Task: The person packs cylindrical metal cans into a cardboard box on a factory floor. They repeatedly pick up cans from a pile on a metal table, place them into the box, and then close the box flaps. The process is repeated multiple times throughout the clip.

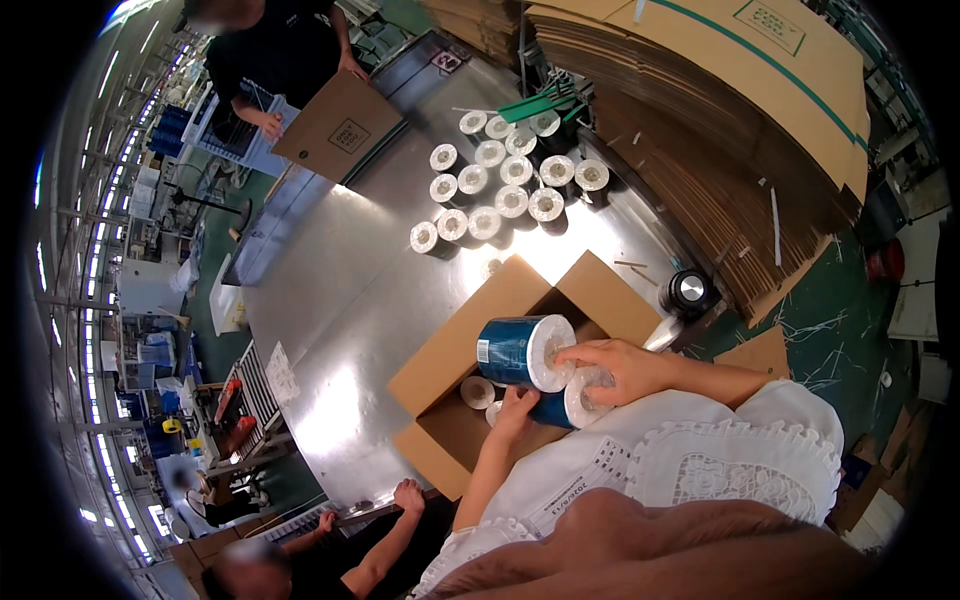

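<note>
Two wrapped rolls with white ends and blue sides are held above an open cardboard box. My right hand grips both at their white end faces, its fingers at the core of the upper roll and over the end of the lower roll. Below them, my left hand is curled against their blue sides, its fingers partly hidden. Inside the box, white roll ends show at the left; the rolls in my hands cover the rest of its inside.
Several upright rolls stand on the metal table beyond the box. A black round object sits at its right edge, near stacked flat cartons. A co-worker holds a cardboard box at the far left; another person's hand rests at the near edge.
</note>
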### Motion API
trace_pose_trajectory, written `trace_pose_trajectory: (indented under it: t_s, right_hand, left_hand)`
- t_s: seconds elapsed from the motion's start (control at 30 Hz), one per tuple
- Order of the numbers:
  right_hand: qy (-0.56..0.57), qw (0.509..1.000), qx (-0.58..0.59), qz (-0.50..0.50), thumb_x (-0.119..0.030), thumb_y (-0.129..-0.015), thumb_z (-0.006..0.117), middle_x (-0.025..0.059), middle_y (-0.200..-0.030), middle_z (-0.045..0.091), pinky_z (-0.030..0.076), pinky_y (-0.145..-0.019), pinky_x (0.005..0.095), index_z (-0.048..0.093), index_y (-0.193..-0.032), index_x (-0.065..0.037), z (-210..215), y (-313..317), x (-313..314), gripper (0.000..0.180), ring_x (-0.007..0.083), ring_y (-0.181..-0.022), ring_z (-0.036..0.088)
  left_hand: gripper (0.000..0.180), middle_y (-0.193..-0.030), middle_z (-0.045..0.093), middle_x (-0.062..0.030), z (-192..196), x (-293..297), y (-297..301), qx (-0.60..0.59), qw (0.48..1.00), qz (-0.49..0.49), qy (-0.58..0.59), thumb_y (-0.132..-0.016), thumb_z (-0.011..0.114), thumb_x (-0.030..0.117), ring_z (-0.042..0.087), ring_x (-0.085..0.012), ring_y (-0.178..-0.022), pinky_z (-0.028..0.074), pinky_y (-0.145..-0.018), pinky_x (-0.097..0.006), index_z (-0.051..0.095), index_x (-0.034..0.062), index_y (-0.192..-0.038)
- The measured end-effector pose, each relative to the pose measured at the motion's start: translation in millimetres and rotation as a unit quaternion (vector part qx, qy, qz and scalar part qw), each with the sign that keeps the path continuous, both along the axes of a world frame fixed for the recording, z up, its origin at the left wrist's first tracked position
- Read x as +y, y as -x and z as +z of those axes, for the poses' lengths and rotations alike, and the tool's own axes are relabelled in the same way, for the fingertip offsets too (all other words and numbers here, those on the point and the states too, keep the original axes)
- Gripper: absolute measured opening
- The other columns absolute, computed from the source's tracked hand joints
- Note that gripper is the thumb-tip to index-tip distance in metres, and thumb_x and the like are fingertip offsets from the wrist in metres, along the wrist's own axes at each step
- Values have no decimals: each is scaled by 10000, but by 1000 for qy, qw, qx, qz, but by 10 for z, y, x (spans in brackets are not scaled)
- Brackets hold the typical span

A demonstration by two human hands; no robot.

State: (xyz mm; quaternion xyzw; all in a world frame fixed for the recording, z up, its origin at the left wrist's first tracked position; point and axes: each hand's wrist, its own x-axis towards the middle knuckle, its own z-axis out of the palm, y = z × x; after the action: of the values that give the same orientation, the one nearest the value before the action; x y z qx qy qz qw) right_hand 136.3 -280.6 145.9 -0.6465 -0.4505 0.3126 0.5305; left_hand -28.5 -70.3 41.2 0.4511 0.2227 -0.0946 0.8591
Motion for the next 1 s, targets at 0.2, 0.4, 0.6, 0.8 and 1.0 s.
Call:
trace_pose_trajectory:
  t_s: [0.2, 0.4, 0.6, 0.8, 1.0]
  right_hand:
    - [80, 989, 62, -103, -209, -765, 770, 156, -1095, 585, 469, -865, 337, 461, -1161, -51, 34, 122, -29, 526, 251, -994, 596]
    - [12, 943, 239, -231, -125, -693, 826, 64, -978, 636, 481, -821, 289, 547, -1143, -52, -289, 128, -80, 535, 126, -907, 592]
    - [-206, 837, -218, -458, 27, -712, 753, 58, -1151, 548, 438, -922, 306, 480, -1201, -21, 445, -772, -761, 561, 137, -1064, 526]
    - [-394, 321, -626, -592, -163, -913, 537, 140, -1172, 559, 435, -937, 358, 478, -1233, 11, 1556, -1284, -1792, 369, 219, -1050, 555]
    - [-360, 96, -631, -681, -294, -888, 590, 218, -1043, 605, 466, -763, 490, 537, -1142, -39, 3143, -1532, -1642, 363, 417, -886, 599]
  left_hand:
    - [757, -1297, 463, -87, 192, -227, -135, 26, 982, -60, -175, -757, 781, 191, 451, -195, -1176, 377, -996, -348, 345, 48, -1359]
    - [1026, -1343, 401, -132, 471, -289, -158, -53, 952, -152, -259, -630, 852, 186, 388, -247, -1249, 307, -1054, -356, 230, 55, -1435]
    - [932, -1336, 415, -151, 407, -145, -297, -119, 925, -233, -276, -649, 828, 138, 431, -253, -1222, 342, -1029, -345, 303, 68, -1416]
    - [932, -1318, 436, -139, 230, -129, -343, -66, 930, -243, -269, -642, 846, 177, 448, -219, -1197, 365, -1010, -331, 325, 59, -1405]
    - [943, -1318, 442, -131, -302, -27, -339, -166, 899, -211, -345, -640, 868, 235, 464, -219, -1188, 380, -1003, -337, 337, 66, -1400]
